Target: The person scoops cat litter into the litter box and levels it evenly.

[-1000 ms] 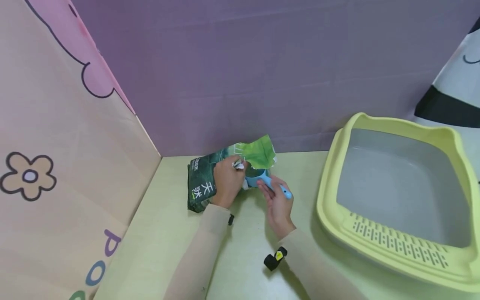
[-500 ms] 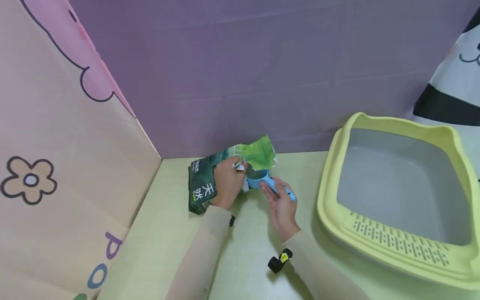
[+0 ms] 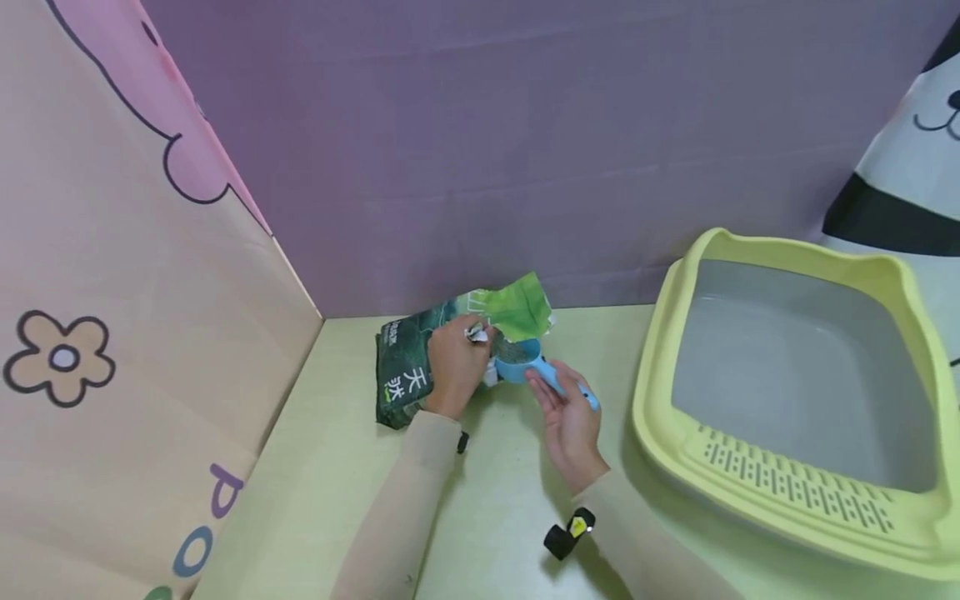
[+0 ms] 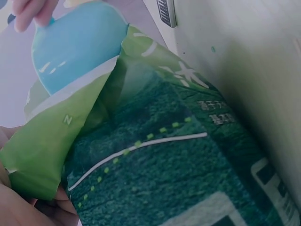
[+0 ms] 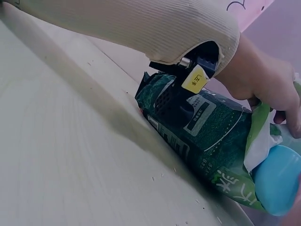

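Note:
A dark green bag (image 3: 401, 367) with a bright green top lies at the back of the table, its torn mouth facing right. My left hand (image 3: 456, 367) grips the edge of that mouth. A light blue scoop (image 3: 516, 374) sits at the mouth, holding greenish granules (image 3: 513, 353). My right hand (image 3: 573, 425) pinches its handle between thumb and fingers. In the left wrist view the scoop's cup (image 4: 82, 47) shows just beyond the green flap. From the right wrist view, the cup (image 5: 277, 181) overlaps the bag's opening; the right hand is mostly hidden there.
To the right stands a yellow-rimmed litter box (image 3: 652, 392) with a grey inside and a slotted front ledge. A purple backdrop (image 3: 480, 167) rises behind the table, and a printed panel (image 3: 150, 275) borders the left. A few crumbs dot the tabletop (image 5: 94, 179).
My right hand has drawn the scoop slightly right and down from the bag's mouth, so more of the granules in the cup show. The left hand keeps its grip on the bag.

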`<state>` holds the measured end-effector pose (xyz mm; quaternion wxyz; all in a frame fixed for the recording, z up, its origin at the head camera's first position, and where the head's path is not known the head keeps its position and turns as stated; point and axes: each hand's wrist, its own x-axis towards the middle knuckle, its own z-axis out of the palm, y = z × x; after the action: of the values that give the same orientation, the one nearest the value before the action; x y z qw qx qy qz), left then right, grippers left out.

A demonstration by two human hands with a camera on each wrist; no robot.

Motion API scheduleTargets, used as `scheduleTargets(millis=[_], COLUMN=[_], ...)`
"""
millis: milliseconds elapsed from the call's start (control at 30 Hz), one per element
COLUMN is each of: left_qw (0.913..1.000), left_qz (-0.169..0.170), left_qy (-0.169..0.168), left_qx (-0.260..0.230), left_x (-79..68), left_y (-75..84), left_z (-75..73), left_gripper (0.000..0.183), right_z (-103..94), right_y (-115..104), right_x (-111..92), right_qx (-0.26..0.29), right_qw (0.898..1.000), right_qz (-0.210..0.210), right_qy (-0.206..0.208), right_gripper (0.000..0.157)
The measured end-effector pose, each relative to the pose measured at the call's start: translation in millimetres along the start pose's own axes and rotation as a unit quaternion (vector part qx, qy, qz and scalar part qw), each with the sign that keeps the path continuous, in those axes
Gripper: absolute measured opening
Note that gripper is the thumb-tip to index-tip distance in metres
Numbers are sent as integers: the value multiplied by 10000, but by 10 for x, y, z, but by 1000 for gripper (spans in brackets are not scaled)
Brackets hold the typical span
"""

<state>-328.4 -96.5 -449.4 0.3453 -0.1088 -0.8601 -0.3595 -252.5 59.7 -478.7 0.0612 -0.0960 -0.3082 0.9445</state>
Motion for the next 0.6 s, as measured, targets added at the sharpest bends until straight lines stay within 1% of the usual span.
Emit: scheduleTargets(millis=[200, 433, 500, 600], left_qw=[9998, 9970, 9959, 9948], left_qz=[-157, -531, -660, -811], left_qy=[-154, -510, -540, -465], left_qx=[9, -253, -317, -399], left_x=[16, 26, 29, 31], left_y=[-33, -58, -62, -69], left_z=[-20, -48, -50, -44], left_gripper=[12, 16, 15, 12], right_z=[-11, -30, -38, -47], right_y=[-59, -121, -129, -132], right_x=[-25, -55, -65, -84], right_qx=[73, 236, 263, 270], right_qw=[9999, 9994, 9992, 9989], right_qz=[74, 215, 258, 324], right_qy=[-43, -131, -168, -220], right_gripper=[22, 17, 16, 16])
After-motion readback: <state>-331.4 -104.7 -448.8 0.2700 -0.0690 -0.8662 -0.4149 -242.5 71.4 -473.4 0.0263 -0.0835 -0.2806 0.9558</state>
